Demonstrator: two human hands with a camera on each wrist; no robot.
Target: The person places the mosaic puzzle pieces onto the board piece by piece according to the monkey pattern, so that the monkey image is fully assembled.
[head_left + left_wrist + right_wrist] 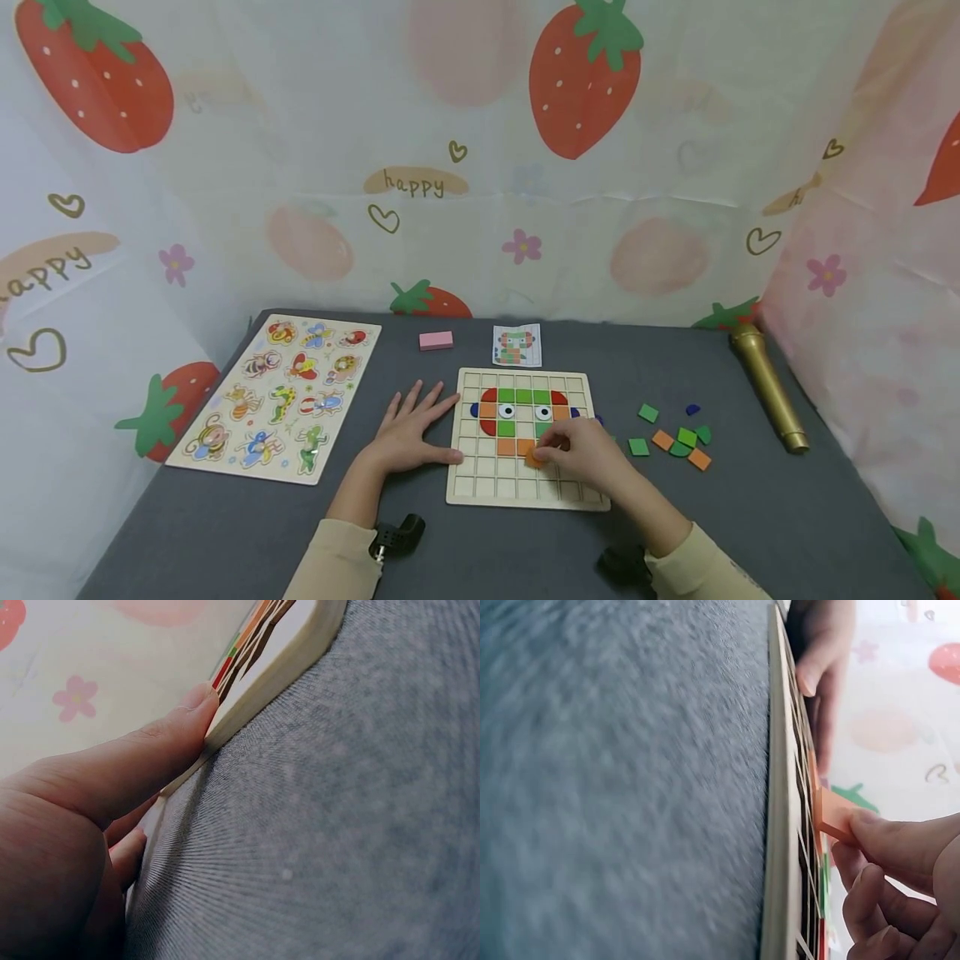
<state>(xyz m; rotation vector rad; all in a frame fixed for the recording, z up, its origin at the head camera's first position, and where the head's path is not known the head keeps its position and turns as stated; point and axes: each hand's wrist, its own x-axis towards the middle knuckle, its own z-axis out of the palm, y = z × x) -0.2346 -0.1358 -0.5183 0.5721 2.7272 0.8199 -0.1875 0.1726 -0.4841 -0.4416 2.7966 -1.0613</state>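
A wooden grid board [480, 492] lies in the middle of the dark cloth, partly filled with red, green, orange and blue tiles and two eye tiles. My right hand [588, 454] pinches an orange tile [834, 811] between thumb and finger, over the board beside two orange tiles [516, 447] set in the grid. In the right wrist view the tile is tilted at the board's surface. My left hand [408, 433] lies with spread, straight fingers at the board's left side, its thumb [169, 739] touching the edge. Part of the grid is hidden behind the right hand.
Loose green, orange and blue tiles [678, 442] lie right of the board. Behind it are a small pattern card [517, 346] and a pink block [436, 341]. An insect picture board [277, 400] is at left, a gold cylinder [770, 389] at far right.
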